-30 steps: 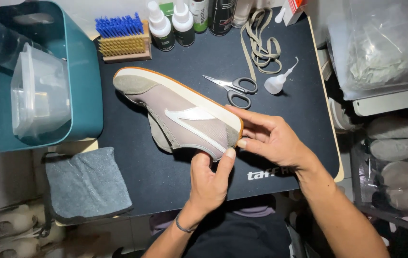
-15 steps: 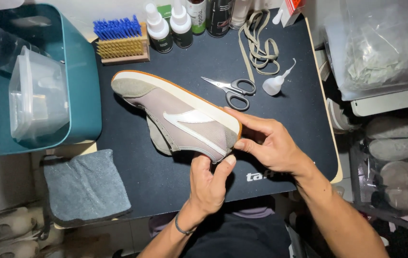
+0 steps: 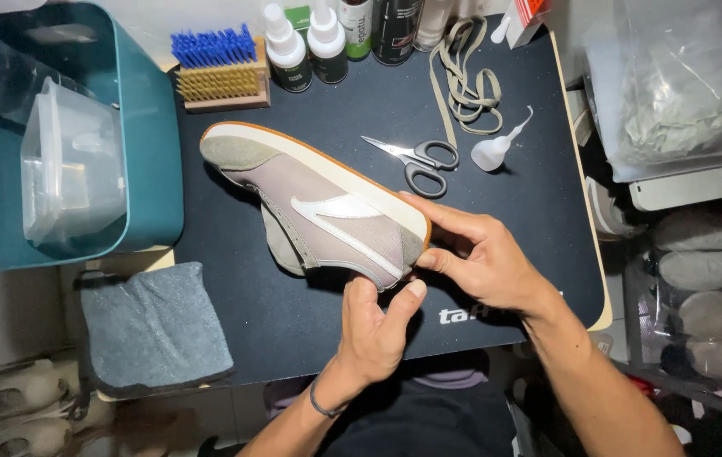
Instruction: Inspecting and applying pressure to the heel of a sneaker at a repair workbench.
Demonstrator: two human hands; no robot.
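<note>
Worktop [image 3: 310, 330]: dark mat under both hands.
Teal tub [image 3: 145, 169]: far left of the hands, clear container inside.
Grey-taupe sneaker [image 3: 319, 207]: on its side, heel clamped by left hand [image 3: 374, 326] from below and right hand [image 3: 484, 262] at the sole, apparently to steady it.
Grey cloth [image 3: 154, 326]: left of left hand.
Blue-bristled brush [image 3: 221, 72], white-capped dark bottles [image 3: 306, 51], scissors [image 3: 420, 161]: beyond the hands.
</note>
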